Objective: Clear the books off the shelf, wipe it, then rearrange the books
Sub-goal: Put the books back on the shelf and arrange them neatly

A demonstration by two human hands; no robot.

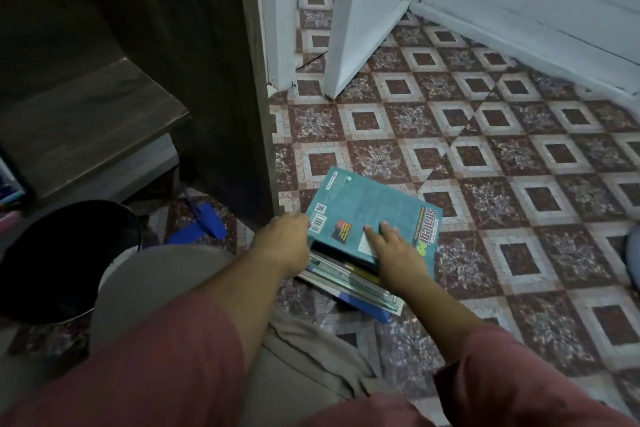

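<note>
Book stack [349, 284] on floor [485, 149], mid-frame.
L hand [284, 236] grips teal book [381, 208] edge; R hand [394, 246] flat on top, fingers straight.

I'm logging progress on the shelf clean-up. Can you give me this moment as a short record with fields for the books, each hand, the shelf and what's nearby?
books: stack on the tiled floor, with a teal book on top and a gap under its near edge
left hand: grips the teal book's left edge
right hand: fingers flat on the cover
shelf: dark wood board, left of the stack
nearby: black bin, blue item on the floor, white door
</note>
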